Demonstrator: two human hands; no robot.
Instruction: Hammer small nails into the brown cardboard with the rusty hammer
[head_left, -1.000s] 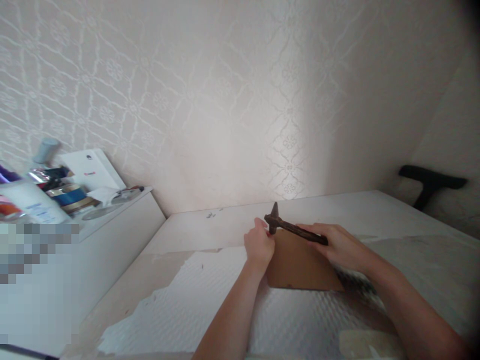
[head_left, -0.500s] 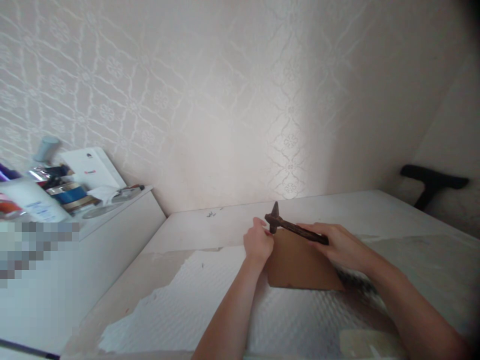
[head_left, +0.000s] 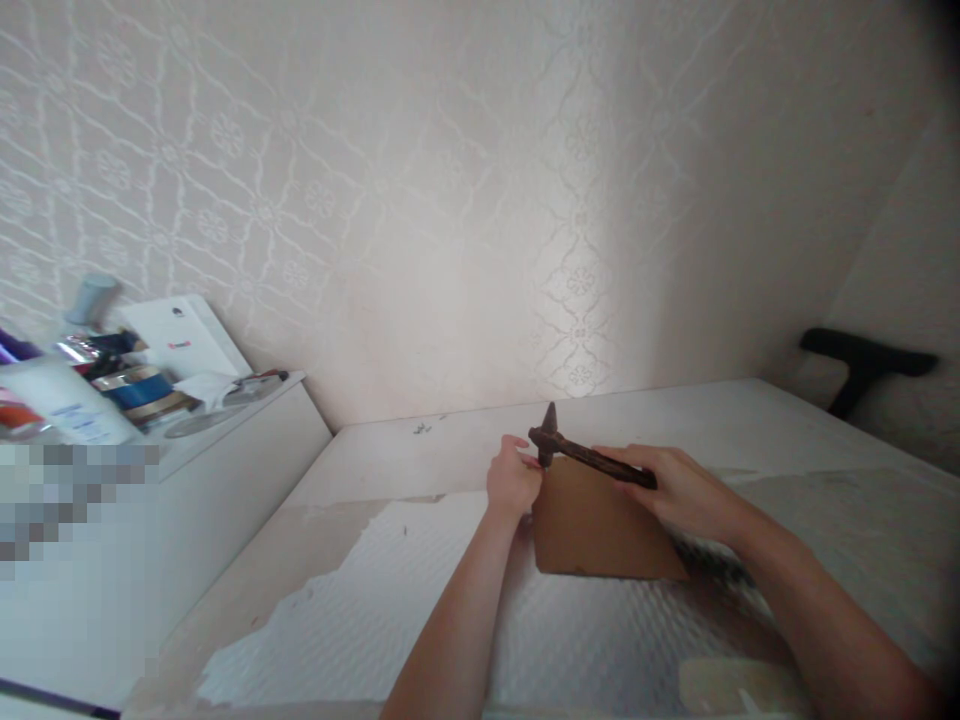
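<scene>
My right hand (head_left: pixel 679 488) is wrapped round the dark wooden handle of a hammer (head_left: pixel 592 458). The hammer's head is over the far left corner of a brown piece of cardboard (head_left: pixel 600 530). At that corner, close beside the head, my left hand (head_left: pixel 514 482) has its fingertips pinched together low down; what is between them is too small to make out. Beneath the cardboard is a silvery, quilted-looking sheet (head_left: pixel 360 620) on the white surface. Several small dark nail-like bits (head_left: pixel 423 429) lie farther back on the left, and another bit (head_left: pixel 405 531) rests on the sheet.
A white cabinet (head_left: pixel 247 500) on the left carries a tube (head_left: pixel 71 400), a white box (head_left: pixel 184 335) and other small items. Patterned wallpaper (head_left: pixel 450 250) rises behind the surface. A black T-shaped handle (head_left: pixel 862 360) stands at the right.
The fingers of my left hand have shifted slightly at the cardboard's corner, the index finger lifting a little away. The hammer and my right hand have hardly moved.
</scene>
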